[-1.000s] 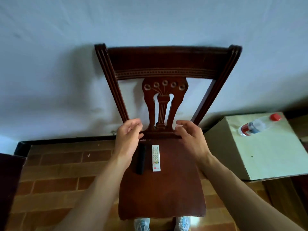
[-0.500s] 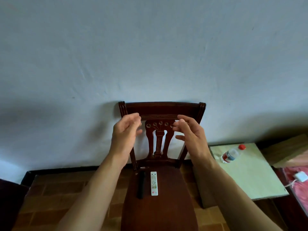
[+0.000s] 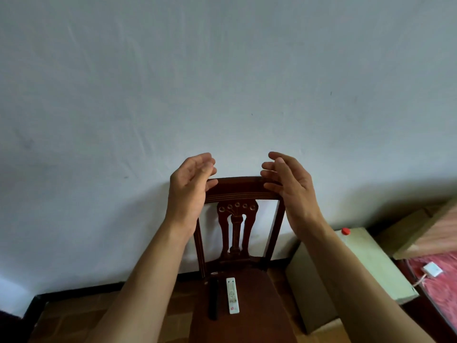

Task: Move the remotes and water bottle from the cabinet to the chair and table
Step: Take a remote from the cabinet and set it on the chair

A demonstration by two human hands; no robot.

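A white remote [image 3: 232, 295] and a black remote [image 3: 213, 298] lie side by side on the seat of a dark wooden chair [image 3: 247, 325]. On the pale green table [image 3: 376, 266] to the right, only the red cap of the water bottle [image 3: 345, 230] shows; my right forearm hides the rest. My left hand [image 3: 190, 186] and my right hand [image 3: 289, 186] are raised in front of the chair's top rail, palms facing each other, fingers loosely curved, holding nothing.
A bare wall fills the upper view. At the far right stand a light wooden piece of furniture [image 3: 425, 233] and a red surface with a white charger [image 3: 432, 269] on it. The floor is brown tile.
Both hands have risen from the seat back's base to the top rail level. The view has tilted up and drawn back, so the chair looks smaller and lower.
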